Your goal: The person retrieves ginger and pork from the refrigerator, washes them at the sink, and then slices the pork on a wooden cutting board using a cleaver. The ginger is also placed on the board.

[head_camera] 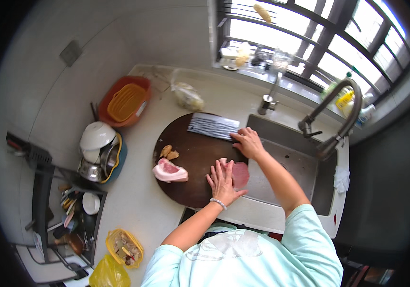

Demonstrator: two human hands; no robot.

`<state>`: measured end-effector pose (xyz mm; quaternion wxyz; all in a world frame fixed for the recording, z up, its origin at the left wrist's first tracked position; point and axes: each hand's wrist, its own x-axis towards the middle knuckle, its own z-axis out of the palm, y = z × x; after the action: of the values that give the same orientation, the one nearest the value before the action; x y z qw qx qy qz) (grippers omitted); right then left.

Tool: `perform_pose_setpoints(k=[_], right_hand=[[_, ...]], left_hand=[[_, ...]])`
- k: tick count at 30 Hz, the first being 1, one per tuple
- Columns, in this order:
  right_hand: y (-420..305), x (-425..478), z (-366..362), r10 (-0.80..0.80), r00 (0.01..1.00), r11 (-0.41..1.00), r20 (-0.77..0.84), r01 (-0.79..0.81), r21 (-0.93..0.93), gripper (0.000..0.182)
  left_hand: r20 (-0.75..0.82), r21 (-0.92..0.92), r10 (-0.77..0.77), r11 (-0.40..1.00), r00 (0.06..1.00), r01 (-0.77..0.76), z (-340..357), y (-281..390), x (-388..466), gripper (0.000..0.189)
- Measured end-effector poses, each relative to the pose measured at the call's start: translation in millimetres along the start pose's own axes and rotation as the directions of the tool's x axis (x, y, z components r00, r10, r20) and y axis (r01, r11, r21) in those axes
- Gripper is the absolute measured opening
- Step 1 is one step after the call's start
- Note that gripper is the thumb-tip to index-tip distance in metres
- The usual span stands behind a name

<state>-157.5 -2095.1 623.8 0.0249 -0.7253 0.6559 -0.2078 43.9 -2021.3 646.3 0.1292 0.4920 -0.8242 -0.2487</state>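
Observation:
A round dark wooden cutting board (pixel 194 154) lies before me, its right side reaching over the sink's edge. My left hand (pixel 223 184) is spread at the left side of a piece of raw red meat (pixel 240 174), fingers partly over it. My right hand (pixel 249 143) is at the right end of a broad metal cleaver blade (pixel 214 125) with a rippled sheen. Its fingertips meet the blade's near right corner; the handle is not visible. At the board's left lie a fatty slab of raw pork (pixel 170 171) and several pieces of ginger (pixel 169 152).
Right of the board is a steel sink (pixel 291 168) with a curved faucet (pixel 355 104). A bagged vegetable (pixel 189 97), an orange basin (pixel 142 104) and a bowl-filled tub (pixel 120 158) stand behind and left. Nearer me sit a yellow scrap basket (pixel 138 247) and yellow plastic bag (pixel 110 274).

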Motion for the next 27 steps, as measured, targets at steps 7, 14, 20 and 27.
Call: perform_pose_setpoints(k=[7, 14, 20, 27], right_hand=[[112, -119, -37, 0.695, 0.252, 0.689, -0.674, -0.501, 0.524, 0.047], [230, -152, -104, 0.593, 0.761, 0.657, -0.261, -0.270, 0.704, 0.022], [173, -187, -76, 0.524, 0.695, 0.805, -0.492, -0.215, 0.553, 0.057], [101, -212, -27, 0.468, 0.784, -0.639, 0.408, -0.018, 0.769, 0.056]], left_hand=[[-0.111, 0.039, 0.116, 0.993, 0.987, -0.113, 22, 17, 17, 0.072], [0.586, -0.794, 0.039, 0.224, 0.809, 0.565, 1, 42, 46, 0.041], [0.685, -0.555, 0.438, -0.206, 0.583, 0.806, 5, 102, 57, 0.058], [0.791, -0.489, 0.370, -0.096, 0.487, 0.867, 97, 111, 82, 0.059]])
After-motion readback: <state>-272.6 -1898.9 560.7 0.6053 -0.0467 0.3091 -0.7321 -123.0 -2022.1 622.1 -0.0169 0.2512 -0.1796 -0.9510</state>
